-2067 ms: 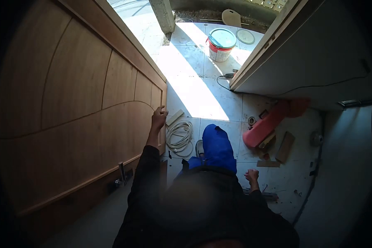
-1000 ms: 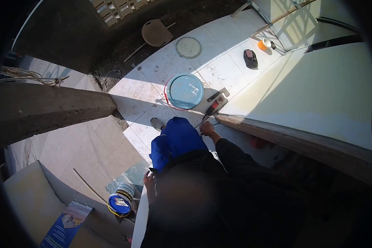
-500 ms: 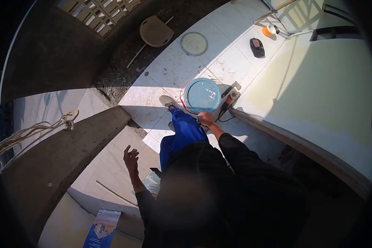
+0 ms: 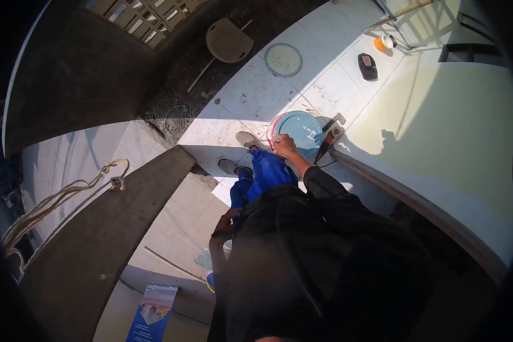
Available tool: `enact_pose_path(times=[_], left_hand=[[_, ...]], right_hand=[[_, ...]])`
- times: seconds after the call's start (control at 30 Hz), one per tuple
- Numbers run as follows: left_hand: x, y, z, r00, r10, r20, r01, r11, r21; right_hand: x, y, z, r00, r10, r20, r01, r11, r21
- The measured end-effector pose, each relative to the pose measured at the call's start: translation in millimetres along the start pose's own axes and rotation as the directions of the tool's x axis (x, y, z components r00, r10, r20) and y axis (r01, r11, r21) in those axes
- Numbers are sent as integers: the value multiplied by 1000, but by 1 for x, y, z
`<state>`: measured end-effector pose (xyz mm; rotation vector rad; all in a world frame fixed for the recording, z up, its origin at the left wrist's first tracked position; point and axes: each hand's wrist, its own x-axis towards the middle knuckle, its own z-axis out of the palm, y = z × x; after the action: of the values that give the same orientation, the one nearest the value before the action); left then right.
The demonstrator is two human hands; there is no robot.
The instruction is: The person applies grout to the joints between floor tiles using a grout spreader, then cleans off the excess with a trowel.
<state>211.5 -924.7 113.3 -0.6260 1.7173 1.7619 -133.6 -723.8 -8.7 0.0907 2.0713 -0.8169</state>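
Note:
A round bucket with a light blue lid [image 4: 301,134] stands on the white tiles, a red and white side showing at its left. My right hand [image 4: 283,146] overlaps the near left edge of the lid, fingers curled in; I cannot tell what is in them. Close by my waist, my left hand [image 4: 227,221] is in shadow against the dark clothing, its fingers mostly hidden. Just right of the bucket lies a red and grey power tool [image 4: 332,138] with a dark cable.
A wooden beam [image 4: 393,185] runs along the right. A concrete ledge [image 4: 114,216] with rope [image 4: 74,191] is at the left. Further off are a round lid [image 4: 283,60], a black bag [image 4: 367,67], an orange pot [image 4: 382,44] and a brown chair [image 4: 229,41].
My right hand has gone from the bucket's near side to its left edge. My left hand, raised with fingers spread before, has come in to my waist. The view has shifted slightly.

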Motion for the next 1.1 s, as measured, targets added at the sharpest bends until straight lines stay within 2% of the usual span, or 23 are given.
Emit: enact_pose_path(times=[0.03, 0.07, 0.1, 0.13, 0.17, 0.23, 0.27, 0.3, 0.33, 0.4, 0.43, 0.47, 0.57, 0.63, 0.77, 0.8, 0.83, 0.9, 0.93, 0.97, 1.03, 1.1], left_hand=[[-3, -1, -3, 1000, -8, -26, 8, 1000, 6], [-3, -11, -3, 976, 191, -102, -194, 981, -26], [-1, -12, -5, 907, 383, -174, -394, 918, -35], [4, -11, -5, 858, 481, -179, -478, 876, 62], [11, -12, -6, 855, 488, -178, -480, 873, 88], [27, -26, -12, 916, 367, -159, -369, 929, 20], [38, -34, -18, 961, 242, -136, -253, 965, -68], [52, -46, -26, 993, 77, -93, -93, 980, -178], [67, -57, -34, 996, -83, -44, 67, 954, -292], [97, -75, -51, 951, -303, 70, 301, 841, -450], [111, -80, -61, 923, -367, 116, 376, 795, -476], [112, -71, -66, 927, -361, 106, 369, 818, -441], [96, -48, -89, 972, -232, 29, 232, 946, -225], [81, -38, -104, 988, -152, -3, 151, 984, -95], [69, -26, -139, 995, -90, -35, 92, 993, 74], [70, -23, -147, 995, -87, -44, 91, 991, 103], [70, -21, -156, 995, -83, -51, 89, 987, 132], [76, -17, -171, 994, -87, -67, 98, 979, 179], [80, -16, -179, 994, -89, -71, 101, 974, 204], [88, -13, -187, 994, -84, -73, 99, 966, 237], [105, -3, -198, 996, -76, -54, 89, 949, 301], [125, 7, -212, 999, -50, -18, 53, 917, 395]], right_hand=[[-1, 3, 2, 1000, -4, 1, 4, 999, -42], [6, 20, 10, 999, -34, -7, 33, 997, -69], [10, 33, 15, 993, -103, -51, 94, 982, -163], [18, 45, 15, 980, -175, -97, 145, 955, -258], [24, 50, 12, 977, -188, -98, 158, 955, -249], [28, 54, 8, 973, -205, -108, 170, 949, -265], [29, 55, 6, 973, -200, -113, 167, 952, -256], [30, 49, -2, 990, -102, -101, 89, 988, -126], [29, 45, -10, 996, -4, -85, 5, 1000, 7], [26, 33, -20, 990, 11, -141, -13, 1000, -10], [26, 28, -29, 985, 20, -171, -28, 999, -42], [38, 41, -27, 975, -26, -219, 8, 997, -81], [37, 36, -25, 961, 3, -278, 4, 1000, 24], [32, 35, -15, 955, 9, -296, 13, 997, 74], [-3, 27, -1, 943, 79, -324, -13, 979, 203], [1, 42, 12, 912, 45, -408, 1, 994, 113], [-8, 49, 14, 901, 69, -429, -8, 990, 141], [-31, 62, 19, 884, -43, -466, 138, 976, 171], [-41, 66, 21, 860, -32, -509, 92, 992, 92], [-47, 68, 24, 841, 6, -540, 78, 988, 132], [-53, 89, 32, 789, 196, -582, -140, 980, 141], [-60, 118, 44, 758, 310, -574, -129, 934, 334]])
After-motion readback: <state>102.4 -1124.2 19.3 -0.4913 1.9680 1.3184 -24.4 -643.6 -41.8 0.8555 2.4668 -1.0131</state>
